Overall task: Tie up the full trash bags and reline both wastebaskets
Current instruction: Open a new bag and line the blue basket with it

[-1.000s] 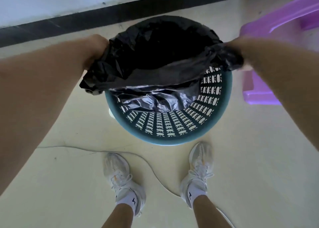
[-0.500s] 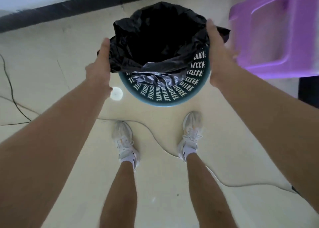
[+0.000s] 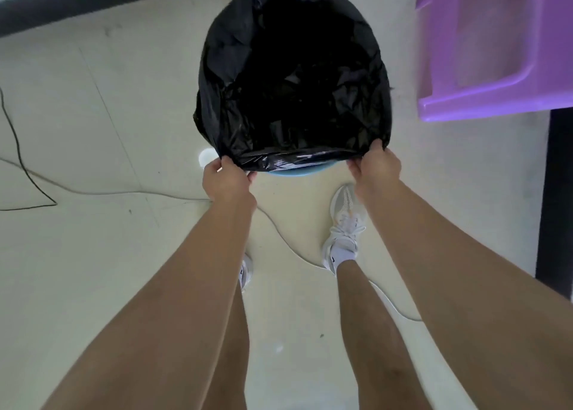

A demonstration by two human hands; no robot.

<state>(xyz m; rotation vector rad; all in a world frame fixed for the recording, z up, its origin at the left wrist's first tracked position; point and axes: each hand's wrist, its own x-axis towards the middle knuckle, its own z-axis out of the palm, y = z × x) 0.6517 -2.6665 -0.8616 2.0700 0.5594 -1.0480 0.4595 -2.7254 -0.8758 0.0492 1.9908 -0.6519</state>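
The bag sits in and over the wastebasket on the floor, just ahead of the right shoe; the left hand and right hand grip its near edge, one at each end. A stool stands to the wastebasket's right, apart from it; a cable lies on the floor far left.

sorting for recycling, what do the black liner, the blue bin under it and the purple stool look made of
Black liner: thin plastic film, glossy; it crinkles, and its stretched near edge catches highlights.
Blue bin: probably moulded plastic, smooth; only a sliver of rim shows, so this is unsure.
Purple stool: moulded plastic, smooth semi-gloss, with rounded edges and a soft sheen.
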